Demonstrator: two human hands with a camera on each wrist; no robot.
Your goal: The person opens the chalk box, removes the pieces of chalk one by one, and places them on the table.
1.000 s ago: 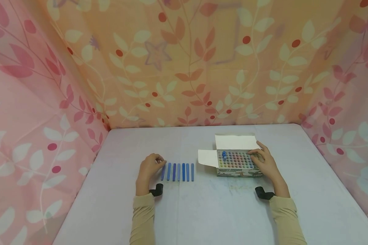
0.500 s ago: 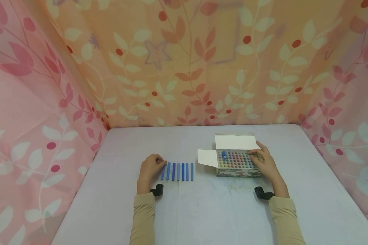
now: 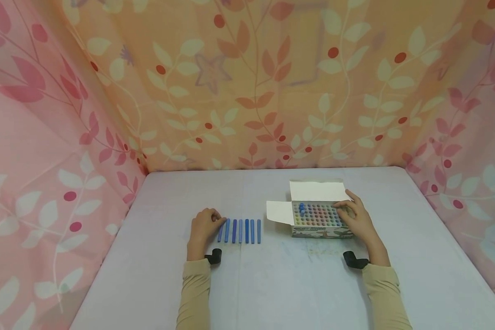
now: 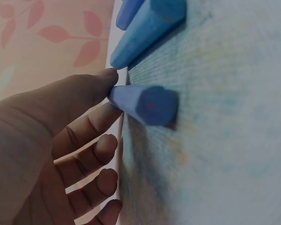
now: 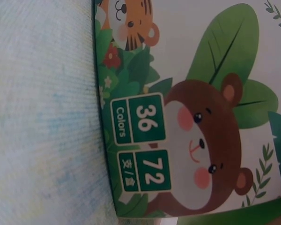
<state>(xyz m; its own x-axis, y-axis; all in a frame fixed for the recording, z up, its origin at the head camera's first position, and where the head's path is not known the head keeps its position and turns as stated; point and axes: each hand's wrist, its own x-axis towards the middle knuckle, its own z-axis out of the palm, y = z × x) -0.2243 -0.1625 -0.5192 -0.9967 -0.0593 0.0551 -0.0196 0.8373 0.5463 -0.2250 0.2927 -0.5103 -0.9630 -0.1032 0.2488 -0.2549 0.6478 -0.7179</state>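
Note:
My left hand (image 3: 204, 225) pinches the far end of the leftmost blue chalk stick (image 4: 154, 105) between thumb and index finger, the other fingers loosely bent. That stick lies on the table beside a row of several blue chalk sticks (image 3: 240, 231), parallel and slightly apart. At the right, an open cardboard chalk box (image 3: 321, 233) holds rows of coloured chalks. Two blue chalks (image 3: 302, 210) stick up higher at its left. My right hand (image 3: 358, 220) grips the box's right end, fingers bent over its top. The right wrist view shows only the box's printed side, not the hand.
The box's white lid (image 3: 318, 191) stands folded back, and its side flap (image 3: 279, 211) sticks out left. Chalk smudges mark the white table (image 3: 288, 284). Floral curtains (image 3: 247, 91) enclose the back and both sides.
My left hand has shifted slightly right with the leftmost chalk stick, which now lies a little closer to the row. The right hand and the box stay in place.

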